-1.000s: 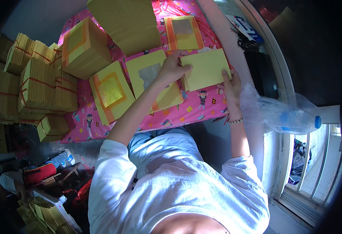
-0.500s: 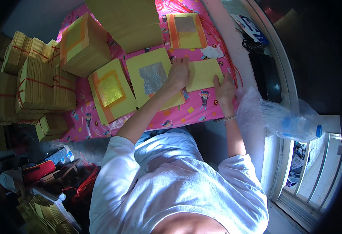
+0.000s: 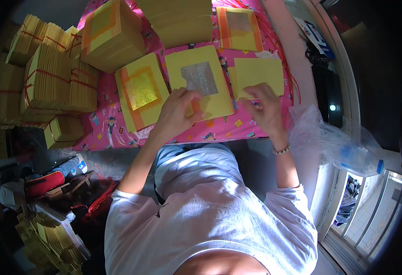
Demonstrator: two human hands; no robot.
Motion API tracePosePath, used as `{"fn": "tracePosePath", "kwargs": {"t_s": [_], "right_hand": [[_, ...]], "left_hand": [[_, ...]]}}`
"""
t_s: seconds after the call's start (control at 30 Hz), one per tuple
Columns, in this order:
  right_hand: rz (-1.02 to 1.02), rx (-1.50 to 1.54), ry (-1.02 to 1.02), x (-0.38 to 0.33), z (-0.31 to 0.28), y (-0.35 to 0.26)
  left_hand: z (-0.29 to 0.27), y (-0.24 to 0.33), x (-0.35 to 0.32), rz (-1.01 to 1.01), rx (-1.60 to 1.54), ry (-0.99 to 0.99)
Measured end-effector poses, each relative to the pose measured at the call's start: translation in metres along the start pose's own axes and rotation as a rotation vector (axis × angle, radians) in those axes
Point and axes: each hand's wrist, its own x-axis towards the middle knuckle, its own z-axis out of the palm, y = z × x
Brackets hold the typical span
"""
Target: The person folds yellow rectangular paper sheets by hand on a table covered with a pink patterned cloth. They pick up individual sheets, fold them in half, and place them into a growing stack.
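My left hand (image 3: 177,112) hovers at the lower left part of a yellow paper stack with a silver foil square (image 3: 201,79). Its fingers are curved, with a gap between thumb and fingertips, and nothing shows between them. At the lower edge of a plain yellow paper stack (image 3: 259,73) is my right hand (image 3: 266,106), thumb and fingers apart. Whether its fingertips touch the paper, I cannot tell. To the left lies a yellow sheet stack with an orange border and gold foil square (image 3: 140,90). Another orange-edged stack with silver foil (image 3: 240,28) sits farther back.
Two tall yellow paper blocks (image 3: 114,41) stand at the back of the pink patterned tablecloth (image 3: 104,112). Bundles tied with red string (image 3: 47,80) are piled at left. A plastic bag with a bottle (image 3: 354,158) lies right, near a barred window (image 3: 371,215).
My left hand has left the plain yellow paper and moved left and nearer, over the silver-foil stack. My right hand has shifted from the plain stack's right side to its lower edge.
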Motion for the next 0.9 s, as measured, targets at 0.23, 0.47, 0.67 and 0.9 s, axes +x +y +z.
{"fn": "tracePosePath", "kwargs": {"t_s": [0.23,0.47,0.67,0.9], "right_hand": [[-0.195,-0.034,-0.280,-0.002,0.043,-0.031],[-0.236,0.028,-0.270,0.003,0.050,-0.018],[-0.199,0.094,-0.287,0.012,0.050,-0.021],[-0.144,0.123,-0.298,0.014,0.050,-0.023]], "left_hand": [[0.018,-0.018,-0.042,-0.024,0.062,0.066],[0.017,-0.024,-0.044,-0.016,-0.039,0.130],[0.015,-0.026,-0.040,-0.081,-0.118,0.162],[0.016,-0.024,-0.039,-0.126,-0.148,0.182]]}}
